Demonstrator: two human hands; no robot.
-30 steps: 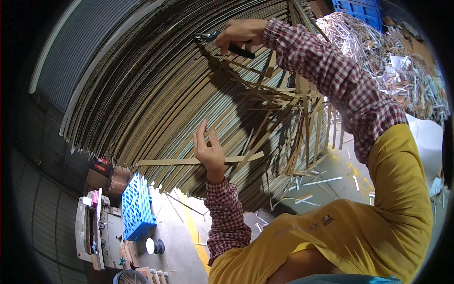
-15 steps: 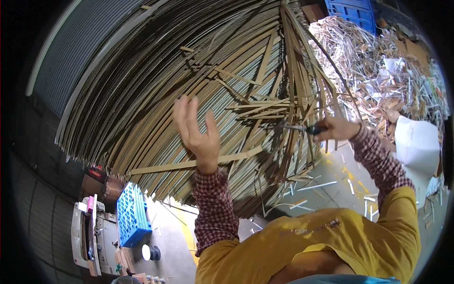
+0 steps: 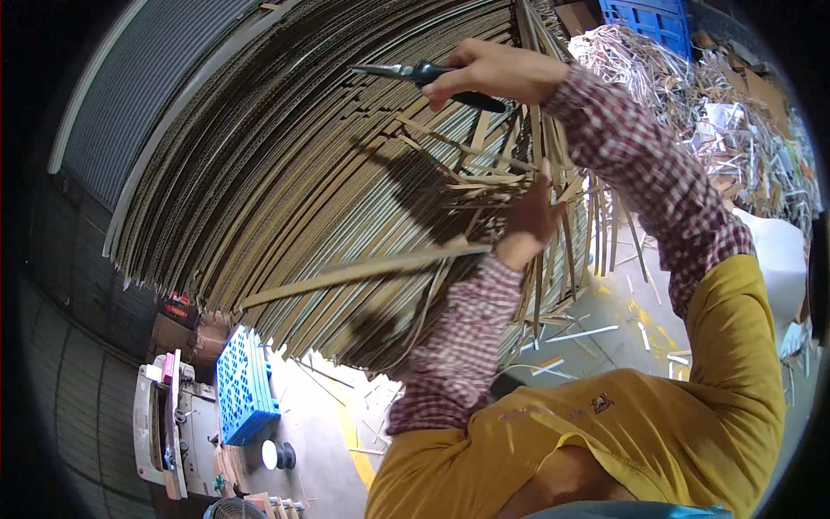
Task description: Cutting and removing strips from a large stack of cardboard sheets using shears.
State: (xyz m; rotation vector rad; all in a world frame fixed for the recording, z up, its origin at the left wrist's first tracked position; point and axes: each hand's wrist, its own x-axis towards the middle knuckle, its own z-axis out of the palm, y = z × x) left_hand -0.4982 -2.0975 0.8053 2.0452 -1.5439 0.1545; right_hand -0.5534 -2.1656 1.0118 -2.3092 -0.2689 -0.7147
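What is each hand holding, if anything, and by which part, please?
The right hand holds a plier-like tool by its dark handles; whether the left hand grips nearby cardboard strips is unclear.

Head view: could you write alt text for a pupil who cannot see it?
A person's right hand holds a black-handled, pliers-like tool over a large stack of cardboard. The blurred left hand is near loose cardboard strips at the stack's right side. A heap of scraps lies at upper right.
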